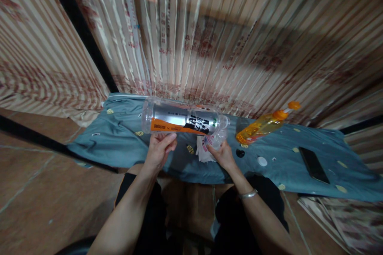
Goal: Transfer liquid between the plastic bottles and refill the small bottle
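My left hand [160, 149] is closed around a large clear plastic bottle [176, 117] with a silver and orange label. The bottle lies nearly level in the air, its neck pointing right. Closed on a smaller clear plastic bottle [220, 133] is my right hand [223, 154]. The two bottles meet or overlap at the big one's mouth; whether they touch I cannot tell. A crumpled white tissue or piece of paper [204, 153] shows under the small bottle. Close to my right hand, a black cap [240, 153] and a white cap [262, 161] lie on the cloth.
A bottle of yellow liquid with an orange top [260, 127] leans on the right of the teal patterned cloth [125, 143]. Farther right lies a black phone [313, 164]. Striped curtains [209, 48] hang behind, and dark metal bars [80, 32] cross at the left.
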The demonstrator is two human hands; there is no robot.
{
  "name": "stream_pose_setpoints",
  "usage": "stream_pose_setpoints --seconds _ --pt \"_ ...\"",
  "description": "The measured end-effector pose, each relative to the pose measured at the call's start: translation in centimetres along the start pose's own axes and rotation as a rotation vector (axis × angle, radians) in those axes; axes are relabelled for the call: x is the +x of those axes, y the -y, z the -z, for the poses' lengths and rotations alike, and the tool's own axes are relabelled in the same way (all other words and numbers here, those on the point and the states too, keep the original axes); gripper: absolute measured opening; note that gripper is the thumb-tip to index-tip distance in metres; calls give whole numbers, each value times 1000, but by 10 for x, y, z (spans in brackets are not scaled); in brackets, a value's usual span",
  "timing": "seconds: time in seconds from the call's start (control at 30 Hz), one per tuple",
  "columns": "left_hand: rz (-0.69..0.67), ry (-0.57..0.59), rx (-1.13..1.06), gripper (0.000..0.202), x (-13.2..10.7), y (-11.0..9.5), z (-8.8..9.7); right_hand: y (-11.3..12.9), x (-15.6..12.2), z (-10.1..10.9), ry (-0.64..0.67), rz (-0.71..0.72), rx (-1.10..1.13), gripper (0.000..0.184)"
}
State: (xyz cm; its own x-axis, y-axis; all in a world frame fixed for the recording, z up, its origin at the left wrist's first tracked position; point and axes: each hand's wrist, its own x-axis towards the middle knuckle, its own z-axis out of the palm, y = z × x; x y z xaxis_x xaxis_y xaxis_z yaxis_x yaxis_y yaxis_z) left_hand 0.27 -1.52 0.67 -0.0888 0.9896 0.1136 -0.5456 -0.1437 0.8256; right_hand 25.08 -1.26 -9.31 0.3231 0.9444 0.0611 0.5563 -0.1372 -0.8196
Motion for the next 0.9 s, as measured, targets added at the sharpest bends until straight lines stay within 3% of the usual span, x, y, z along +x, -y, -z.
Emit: stream_pose_setpoints --seconds 0.57,0.9 --pt "9 6 24 41 1 3 3 0 0 0 1 23 20 51" --pt "-24 30 13 44 -1 -3 -1 12 -4 5 49 -14 2 57"
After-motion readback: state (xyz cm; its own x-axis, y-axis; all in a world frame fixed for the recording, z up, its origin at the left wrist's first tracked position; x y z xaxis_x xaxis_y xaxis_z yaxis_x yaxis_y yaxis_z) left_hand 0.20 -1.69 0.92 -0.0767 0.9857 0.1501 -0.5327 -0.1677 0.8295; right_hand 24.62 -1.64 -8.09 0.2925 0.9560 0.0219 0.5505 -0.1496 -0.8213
